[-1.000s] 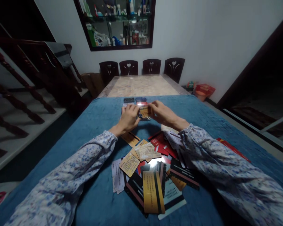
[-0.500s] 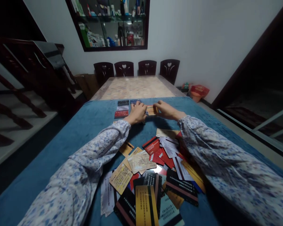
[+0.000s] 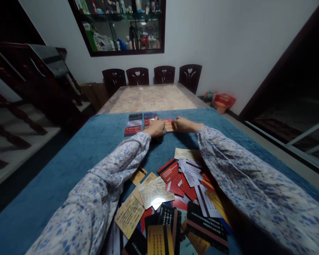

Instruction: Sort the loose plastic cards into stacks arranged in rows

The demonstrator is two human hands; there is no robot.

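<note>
"Judging by its look, the orange card (image 3: 170,126) is thin, light, stiff plastic, likely slick. Its short edges seem the best place to pinch."

"Where is it?"

"At the far end of the blue cloth (image 3: 95,148), just right of the laid-out cards (image 3: 133,126). I cannot tell whether it touches the cloth. The left hand (image 3: 156,128) grips its left edge and the right hand (image 3: 185,124) its right edge."

"And nearer?"

"A loose pile of cards (image 3: 175,191) lies between the forearms, well apart from both hands."
</note>
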